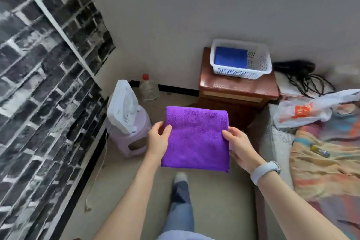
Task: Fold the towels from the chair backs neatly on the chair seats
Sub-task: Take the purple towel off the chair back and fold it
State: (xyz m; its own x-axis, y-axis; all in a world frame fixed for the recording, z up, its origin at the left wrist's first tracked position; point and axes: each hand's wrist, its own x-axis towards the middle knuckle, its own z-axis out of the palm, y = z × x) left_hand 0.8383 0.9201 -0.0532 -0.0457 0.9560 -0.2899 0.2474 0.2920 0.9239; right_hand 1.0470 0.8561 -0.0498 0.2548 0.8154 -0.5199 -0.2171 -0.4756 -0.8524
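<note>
While we are holding the folded purple microfibre towel (pixel 196 138) out in front of us above the floor, it is already looking like a tidy flat rectangle, so we are judging the folding of this one to be nearly or wholly finished. Our left hand (pixel 157 140) is pinching its left edge, thumb on top and fingers going under the cloth, and our right hand (pixel 238 146), with a pale band on the wrist, is gripping the right edge the same way; both grips are closing on the fabric. What seems to be remaining is setting it down on a seat, and we are not seeing any chair back or any other towel waiting. A small lilac plastic stool (pixel 132 138) is standing just to the left, but a white desk fan (pixel 122 103) is occupying it. Further off, a white perforated plastic basket (pixel 259 64) is sitting on a reddish wooden cabinet (pixel 233 87) and is holding something flat and blue, possibly another folded cloth; we cannot tell. Our fingers beneath the towel are hidden, and the right-hand clutter is looking blurred.
</note>
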